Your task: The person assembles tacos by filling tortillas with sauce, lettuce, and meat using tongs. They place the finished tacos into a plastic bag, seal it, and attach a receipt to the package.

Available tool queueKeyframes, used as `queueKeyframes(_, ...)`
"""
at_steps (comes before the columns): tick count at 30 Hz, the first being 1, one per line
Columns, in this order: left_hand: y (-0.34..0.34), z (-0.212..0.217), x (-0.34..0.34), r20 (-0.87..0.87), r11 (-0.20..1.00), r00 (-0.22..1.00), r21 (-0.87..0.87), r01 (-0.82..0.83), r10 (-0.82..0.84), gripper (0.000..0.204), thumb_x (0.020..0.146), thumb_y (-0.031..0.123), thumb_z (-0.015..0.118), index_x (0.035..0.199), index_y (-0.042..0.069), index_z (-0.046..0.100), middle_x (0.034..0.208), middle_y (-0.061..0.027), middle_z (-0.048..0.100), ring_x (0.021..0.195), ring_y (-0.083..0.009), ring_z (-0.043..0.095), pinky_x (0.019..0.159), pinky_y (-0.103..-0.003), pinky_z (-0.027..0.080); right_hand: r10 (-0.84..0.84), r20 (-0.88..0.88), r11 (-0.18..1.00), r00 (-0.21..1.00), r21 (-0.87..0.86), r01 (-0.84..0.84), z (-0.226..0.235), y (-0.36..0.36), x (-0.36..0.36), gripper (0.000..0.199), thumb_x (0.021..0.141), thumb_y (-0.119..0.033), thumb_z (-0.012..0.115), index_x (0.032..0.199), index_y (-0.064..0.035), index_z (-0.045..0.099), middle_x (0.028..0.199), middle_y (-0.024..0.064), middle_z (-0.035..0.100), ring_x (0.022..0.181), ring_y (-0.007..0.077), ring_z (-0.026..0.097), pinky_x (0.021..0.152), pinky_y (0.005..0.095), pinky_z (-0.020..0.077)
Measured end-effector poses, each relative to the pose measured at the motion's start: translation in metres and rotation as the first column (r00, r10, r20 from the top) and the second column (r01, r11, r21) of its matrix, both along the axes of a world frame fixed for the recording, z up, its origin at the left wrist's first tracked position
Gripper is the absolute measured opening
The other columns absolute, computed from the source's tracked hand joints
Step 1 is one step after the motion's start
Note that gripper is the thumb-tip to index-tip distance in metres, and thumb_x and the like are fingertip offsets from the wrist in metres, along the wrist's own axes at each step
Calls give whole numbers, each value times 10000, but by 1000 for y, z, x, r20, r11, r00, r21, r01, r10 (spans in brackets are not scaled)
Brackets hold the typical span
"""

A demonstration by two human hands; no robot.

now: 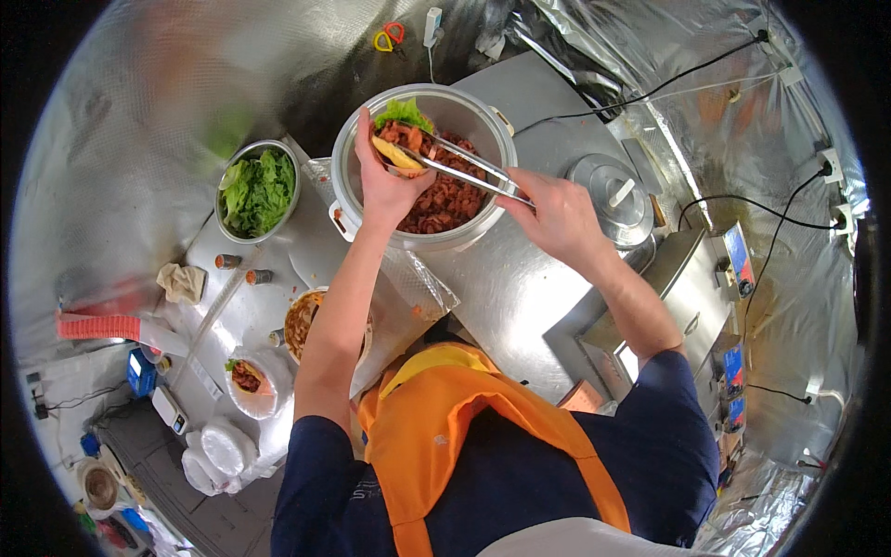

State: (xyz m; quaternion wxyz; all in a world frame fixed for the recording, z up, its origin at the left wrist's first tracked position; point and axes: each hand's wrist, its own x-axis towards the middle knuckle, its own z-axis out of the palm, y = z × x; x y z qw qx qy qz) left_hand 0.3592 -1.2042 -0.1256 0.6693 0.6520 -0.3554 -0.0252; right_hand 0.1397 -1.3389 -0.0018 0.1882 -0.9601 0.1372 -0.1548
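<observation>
In the head view, the left hand (385, 190) is near the upper centre of the frame, its grip closed around a filled bun (397, 153). The bun is tilted above the left side of a big white pot (345, 186), with a lettuce leaf (405, 112) showing at its upper edge. The right hand (557, 218), just right of the pot, has its grip clamped on metal tongs (464, 168). These reach leftward across the pot, their tips at the bun's filling (whether they pinch any of it is too small to tell). Chopped reddish-brown meat (445, 206) lies in the pot below.

Left of the pot, in the upper left of the frame, a steel bowl (296, 186) holds green leaves (255, 192). Below it, a crumpled cloth (181, 282) rests on the silvery worktop (520, 278). Toward the lower left, another filled bun (246, 377) sits in a white dish (264, 403), near some stacked dishes (228, 447). A round metal lid (605, 223) lies right of the pot (its handle pale), and scissors (389, 37) with red and yellow handles show at the top.
</observation>
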Motion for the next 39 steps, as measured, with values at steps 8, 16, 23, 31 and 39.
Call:
queueKeyframes(8, 9, -1, 8, -4, 996, 1000, -81, 27, -27, 1220, 666, 9, 929, 1603, 43, 150, 1420, -159, 476, 1253, -255, 560, 1111, -386, 460, 77, -73, 989, 994, -121, -85, 46, -12, 15, 470, 940, -356, 709, 1258, -11, 677, 833, 192, 718, 749, 393, 702, 674, 460, 551)
queueKeyframes(16, 68, 9, 44, -132, 984, 982, -99, -150, 137, 1224, 672, -29, 900, 1605, 65, 114, 1468, -182, 412, 1308, -266, 514, 1125, -389, 463, 95, -216, 961, 972, -236, -146, 24, -57, 64, 414, 889, -402, 753, 1112, -53, 748, 829, 172, 732, 795, 368, 723, 687, 455, 568)
queueKeyframes(23, 106, 32, 31, -225, 981, 959, -51, -189, 173, 1200, 716, -21, 901, 1616, 83, 113, 1530, -165, 379, 1372, -273, 494, 1150, -407, 455, 254, -599, 887, 760, -169, -430, -106, -19, 126, 255, 849, -256, 769, 894, -5, 773, 852, 167, 755, 845, 342, 750, 738, 453, 601)
queueKeyframes(31, 122, 32, 13, -225, 975, 957, -83, -205, 182, 1214, 705, -60, 895, 1619, 96, 111, 1529, -162, 380, 1372, -270, 491, 1135, -413, 477, 226, -559, 908, 798, -176, -380, -136, -30, 141, 310, 883, -345, 776, 891, -35, 755, 851, 165, 747, 872, 353, 740, 760, 466, 587)
queueKeyframes(39, 105, 12, 8, -166, 987, 979, -91, -136, 120, 1268, 718, -42, 884, 1632, 77, 12, 1469, -187, 408, 1280, -252, 544, 1056, -372, 517, 124, -229, 992, 965, 27, -121, -41, -54, 69, 281, 922, -317, 734, 1001, -50, 769, 809, 163, 722, 793, 330, 717, 702, 436, 554)
